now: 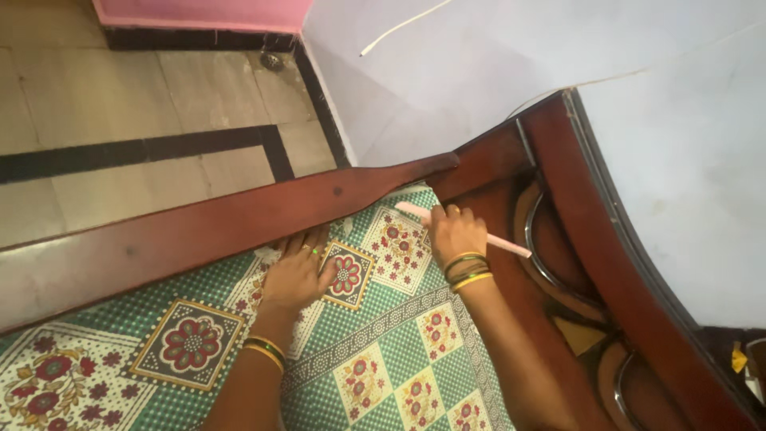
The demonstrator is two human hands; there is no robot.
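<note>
Left hand (297, 275) lies flat, fingers spread on the sheet (375, 359) beside the frame (239, 215). Right hand (455, 233) grips a pink stick (503, 242); best to push it down just ahead of the fingers.

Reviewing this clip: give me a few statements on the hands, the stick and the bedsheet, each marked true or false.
1. The right hand grips a pale pink stick. True.
2. The left hand is raised clear of the bed. False: it presses flat on the patterned bedsheet beside the wooden side rail.
3. Both wrists carry bangles. True.
4. The bedsheet is plain white. False: it is green with floral squares.
5. The stick lies on the tiled floor. False: it is held over the bed's corner.
</note>
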